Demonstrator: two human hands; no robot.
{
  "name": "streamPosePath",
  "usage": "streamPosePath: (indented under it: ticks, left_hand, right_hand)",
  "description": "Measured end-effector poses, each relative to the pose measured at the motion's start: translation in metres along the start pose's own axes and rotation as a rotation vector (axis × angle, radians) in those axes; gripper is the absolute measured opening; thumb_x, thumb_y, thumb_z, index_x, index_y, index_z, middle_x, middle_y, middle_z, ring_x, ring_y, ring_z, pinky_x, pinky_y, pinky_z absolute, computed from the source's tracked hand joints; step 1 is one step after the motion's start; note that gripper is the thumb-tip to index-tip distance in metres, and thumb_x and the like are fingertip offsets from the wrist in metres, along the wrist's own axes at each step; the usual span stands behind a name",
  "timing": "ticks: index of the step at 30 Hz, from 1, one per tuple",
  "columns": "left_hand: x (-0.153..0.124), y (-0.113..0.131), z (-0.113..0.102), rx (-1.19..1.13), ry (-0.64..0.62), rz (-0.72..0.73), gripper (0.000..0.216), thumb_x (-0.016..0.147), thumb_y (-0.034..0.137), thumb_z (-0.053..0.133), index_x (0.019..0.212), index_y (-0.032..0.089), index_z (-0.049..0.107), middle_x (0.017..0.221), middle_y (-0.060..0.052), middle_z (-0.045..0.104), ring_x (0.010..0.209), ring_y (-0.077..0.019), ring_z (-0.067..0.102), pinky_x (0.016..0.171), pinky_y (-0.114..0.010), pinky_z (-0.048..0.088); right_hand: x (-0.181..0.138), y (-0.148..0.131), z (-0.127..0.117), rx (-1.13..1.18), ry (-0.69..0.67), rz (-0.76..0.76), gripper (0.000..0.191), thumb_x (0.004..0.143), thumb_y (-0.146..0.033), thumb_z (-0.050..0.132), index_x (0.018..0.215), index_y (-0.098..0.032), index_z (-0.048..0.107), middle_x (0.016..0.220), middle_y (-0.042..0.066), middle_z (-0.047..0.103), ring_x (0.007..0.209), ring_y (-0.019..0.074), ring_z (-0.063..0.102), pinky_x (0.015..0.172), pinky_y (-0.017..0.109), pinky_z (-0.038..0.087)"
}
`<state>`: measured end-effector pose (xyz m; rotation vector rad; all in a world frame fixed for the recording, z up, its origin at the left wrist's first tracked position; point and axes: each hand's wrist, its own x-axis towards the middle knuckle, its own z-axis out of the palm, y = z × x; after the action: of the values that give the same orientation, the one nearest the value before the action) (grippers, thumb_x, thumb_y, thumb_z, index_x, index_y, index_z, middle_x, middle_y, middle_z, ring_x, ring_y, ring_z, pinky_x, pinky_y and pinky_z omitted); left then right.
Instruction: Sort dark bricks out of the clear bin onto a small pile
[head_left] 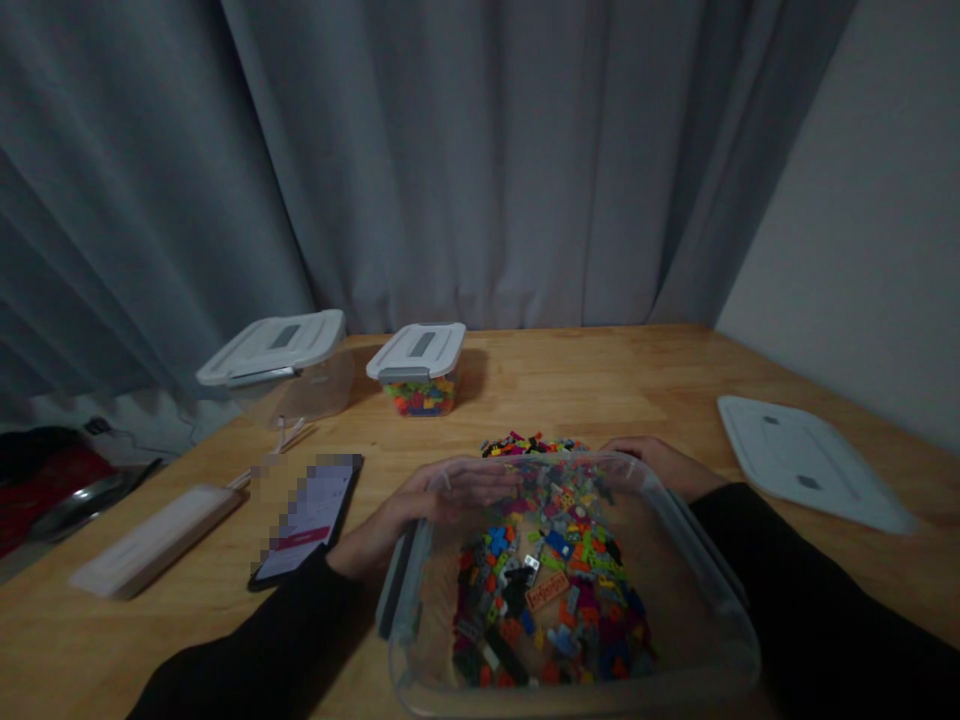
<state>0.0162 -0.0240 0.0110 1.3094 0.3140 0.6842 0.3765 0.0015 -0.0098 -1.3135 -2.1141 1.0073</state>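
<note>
A clear plastic bin (420, 640) sits in front of me on the wooden table, tilted away, with several small coloured bricks (551, 590) heaped inside. My left hand (427, 500) wraps over its far left rim, fingers curled on the edge. My right hand (660, 462) grips the far right rim in the same way. Both sleeves are black. A small pile of coloured bricks (529, 443) lies on the table just beyond the bin's far edge.
A phone (307, 520) lies left of the bin, beside a pale flat case (154, 540). Further back stand an empty lidded tub (281, 365) and a smaller lidded tub (420, 370) with bricks. A white lid (810, 460) lies at the right. Grey curtains hang behind.
</note>
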Motion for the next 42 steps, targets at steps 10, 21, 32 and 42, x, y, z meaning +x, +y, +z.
streamPosePath:
  ticks: [10,21,32,42]
  left_hand:
    - [0.001,0.002,0.003,0.006,0.02,-0.008,0.068,0.07,0.013,0.054,0.137,0.008,0.056,0.142,-0.02,0.059,0.136,-0.0374,0.05,0.118,-0.059,0.025]
    - [0.001,0.002,0.003,0.02,0.007,0.009,0.067,0.069,0.011,0.052,0.136,0.01,0.058,0.142,-0.018,0.06,0.136,-0.0366,0.051,0.118,-0.059,0.025]
    - [0.001,-0.001,0.0,0.005,0.013,0.006,0.068,0.069,0.012,0.054,0.137,0.009,0.057,0.142,-0.019,0.059,0.136,-0.0378,0.05,0.118,-0.06,0.026]
    - [0.001,0.001,-0.001,0.024,-0.009,-0.004,0.07,0.069,0.01,0.051,0.139,0.008,0.055,0.144,-0.019,0.057,0.138,-0.037,0.048,0.119,-0.059,0.024]
  right_hand:
    - [-0.001,0.003,0.0,0.013,0.037,0.012,0.033,0.086,-0.043,0.064,0.101,-0.015,0.074,0.102,0.011,0.076,0.098,0.0288,0.069,0.088,0.041,0.053]
    - [0.001,0.005,0.0,0.068,0.083,0.029,0.039,0.082,-0.049,0.068,0.101,-0.015,0.072,0.099,0.011,0.075,0.093,0.027,0.068,0.087,0.042,0.053]
    - [0.004,0.016,0.001,0.28,0.101,0.082,0.049,0.074,-0.044,0.08,0.111,-0.016,0.068,0.103,0.01,0.075,0.094,0.0253,0.071,0.089,0.042,0.055]
    - [0.005,0.016,-0.002,0.304,0.213,0.036,0.045,0.072,-0.05,0.08,0.102,-0.017,0.073,0.11,0.011,0.074,0.102,0.0257,0.07,0.1,0.047,0.052]
